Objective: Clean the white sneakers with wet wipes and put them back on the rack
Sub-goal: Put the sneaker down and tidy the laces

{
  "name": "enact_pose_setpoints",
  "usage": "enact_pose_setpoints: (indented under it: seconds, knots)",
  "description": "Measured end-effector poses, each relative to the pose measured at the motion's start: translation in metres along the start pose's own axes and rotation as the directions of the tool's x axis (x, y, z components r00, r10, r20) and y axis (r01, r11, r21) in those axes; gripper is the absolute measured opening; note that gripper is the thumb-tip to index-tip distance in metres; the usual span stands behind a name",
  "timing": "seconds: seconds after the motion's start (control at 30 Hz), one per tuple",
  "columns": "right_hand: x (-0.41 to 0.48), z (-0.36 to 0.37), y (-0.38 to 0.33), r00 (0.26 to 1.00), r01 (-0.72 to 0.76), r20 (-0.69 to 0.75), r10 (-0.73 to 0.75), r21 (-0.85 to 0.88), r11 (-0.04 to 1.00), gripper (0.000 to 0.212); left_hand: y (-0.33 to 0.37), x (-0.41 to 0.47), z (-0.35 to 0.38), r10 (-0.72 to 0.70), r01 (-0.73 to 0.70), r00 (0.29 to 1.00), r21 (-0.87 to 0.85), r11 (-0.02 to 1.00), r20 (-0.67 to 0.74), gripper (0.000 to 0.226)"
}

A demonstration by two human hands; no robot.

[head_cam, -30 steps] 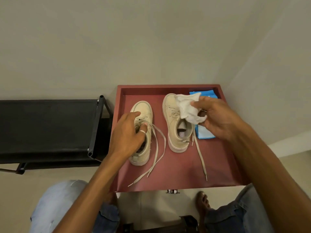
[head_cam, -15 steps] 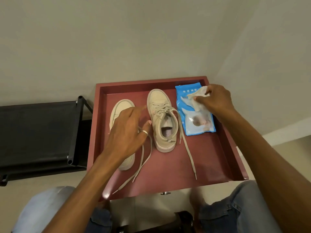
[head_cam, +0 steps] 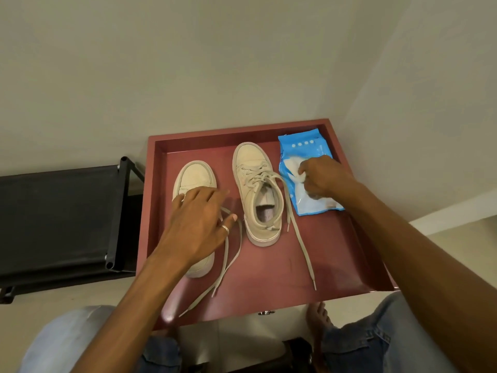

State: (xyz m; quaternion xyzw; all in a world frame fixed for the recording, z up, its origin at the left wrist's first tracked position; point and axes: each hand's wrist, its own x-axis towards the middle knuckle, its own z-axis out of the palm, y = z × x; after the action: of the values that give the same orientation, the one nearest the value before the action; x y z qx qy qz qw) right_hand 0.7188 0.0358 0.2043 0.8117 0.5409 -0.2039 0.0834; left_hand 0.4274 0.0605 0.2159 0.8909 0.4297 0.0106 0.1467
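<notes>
Wipe (head_cam: 293, 169) pinched in my right hand (head_cam: 324, 177), on the pack (head_cam: 304, 141); nearest sneaker (head_cam: 252, 168) lies at nine o'clock from it, toe toward twelve; left hand (head_cam: 200, 224) spread, holding nothing.

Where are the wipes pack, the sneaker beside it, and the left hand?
wipes pack (head_cam: 302, 150): head view, upper blue panel.
sneaker beside the pack (head_cam: 250, 158): head view, toe cap.
left hand (head_cam: 199, 224): head view, back of hand.

Readable text: we are finding none anywhere in this view.
Wipes pack (head_cam: 304, 135): we are seeing only a row of four white dots near its far edge, with faint fine print beside them that is too small to read.
Sneaker insole (head_cam: 265, 211): we are noticing a faint marking, too blurred to read.
</notes>
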Motion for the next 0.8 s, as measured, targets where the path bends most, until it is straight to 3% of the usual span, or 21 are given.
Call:
enact_pose_setpoints:
  seconds: [0.13,0.27,0.47,0.63,0.8]
  knots:
    - [0.001,0.002,0.003,0.999,0.047,-0.024,-0.048,-0.034,0.998,0.052,0.000,0.000,0.001,0.002,-0.003,1.000,0.024,1.000,0.029,0.055]
    - [-0.002,-0.004,-0.001,0.993,-0.052,-0.115,0.042,-0.089,0.995,0.063,0.001,0.001,0.001,0.004,-0.006,0.999,0.045,0.999,0.051,0.056]
    - [-0.002,-0.001,0.001,0.972,-0.024,-0.234,-0.020,-0.185,0.982,0.071,0.002,0.001,0.001,-0.001,-0.004,0.997,0.061,0.998,0.075,0.056]
    - [0.007,0.008,0.007,0.978,-0.024,-0.208,0.017,-0.030,0.999,0.051,0.001,0.002,0.001,-0.005,-0.001,0.996,0.064,0.998,0.085,0.057]
    - [0.019,0.013,0.020,0.982,0.003,-0.187,0.000,0.013,1.000,0.017,0.001,0.002,0.000,-0.005,-0.002,0.995,0.070,0.998,0.102,0.059]
